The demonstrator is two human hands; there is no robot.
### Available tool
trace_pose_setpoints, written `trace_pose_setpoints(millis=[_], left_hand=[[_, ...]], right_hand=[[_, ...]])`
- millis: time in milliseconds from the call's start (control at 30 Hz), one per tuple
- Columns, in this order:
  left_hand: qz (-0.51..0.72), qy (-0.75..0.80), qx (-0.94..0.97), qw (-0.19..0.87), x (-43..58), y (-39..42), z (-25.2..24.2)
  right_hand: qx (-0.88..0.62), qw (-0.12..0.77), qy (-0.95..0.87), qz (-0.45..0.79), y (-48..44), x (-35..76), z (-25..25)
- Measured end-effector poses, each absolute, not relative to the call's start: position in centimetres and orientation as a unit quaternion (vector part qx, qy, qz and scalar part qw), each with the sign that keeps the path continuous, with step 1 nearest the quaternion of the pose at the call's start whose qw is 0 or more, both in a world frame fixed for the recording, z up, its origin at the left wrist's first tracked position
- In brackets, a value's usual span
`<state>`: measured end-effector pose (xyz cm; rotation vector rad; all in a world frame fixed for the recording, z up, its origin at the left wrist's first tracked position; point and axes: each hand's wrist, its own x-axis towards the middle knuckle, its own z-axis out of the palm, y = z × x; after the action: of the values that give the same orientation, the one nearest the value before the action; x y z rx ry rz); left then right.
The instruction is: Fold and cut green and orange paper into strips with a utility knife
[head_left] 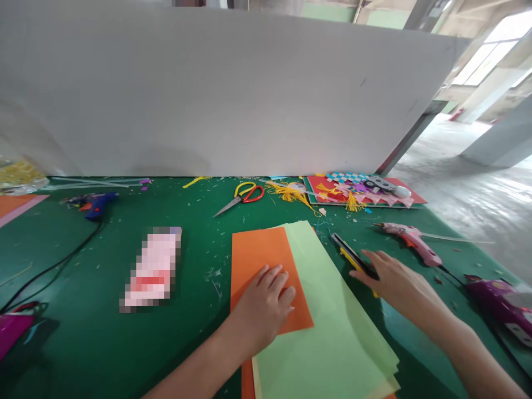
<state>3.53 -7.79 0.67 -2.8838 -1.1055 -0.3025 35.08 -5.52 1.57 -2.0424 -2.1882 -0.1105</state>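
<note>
My left hand lies flat with fingers stretched out on an orange paper sheet, which rests on a stack of light green sheets. My right hand is to the right of the stack, fingers closed around a yellow and black utility knife that lies on the green table beside the paper's edge. The knife's tip points away from me.
Yellow and red scissors lie further back. A pink glue gun and a purple one sit right, a blue glue gun left. Woven paper crafts with tassels lie near the white board.
</note>
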Motion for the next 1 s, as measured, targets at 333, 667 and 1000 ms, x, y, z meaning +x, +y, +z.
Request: trace_pose_setpoints(millis=[333,667,1000], left_hand=[[-0.118,-0.382,-0.916,-0.008,2.9,-6.6,1.0],[-0.128,-0.389,-0.912,0.004,2.9,-6.2,0.8],[-0.127,-0.386,-0.914,0.014,3.0,-6.1,0.8]], right_hand=[[-0.690,0.178,-0.701,0.035,-6.3,33.5,1.3],[-0.545,0.383,-0.465,0.584,-7.0,30.8,1.7],[-0.441,0.425,-0.377,0.695,-7.6,30.1,2.3]])
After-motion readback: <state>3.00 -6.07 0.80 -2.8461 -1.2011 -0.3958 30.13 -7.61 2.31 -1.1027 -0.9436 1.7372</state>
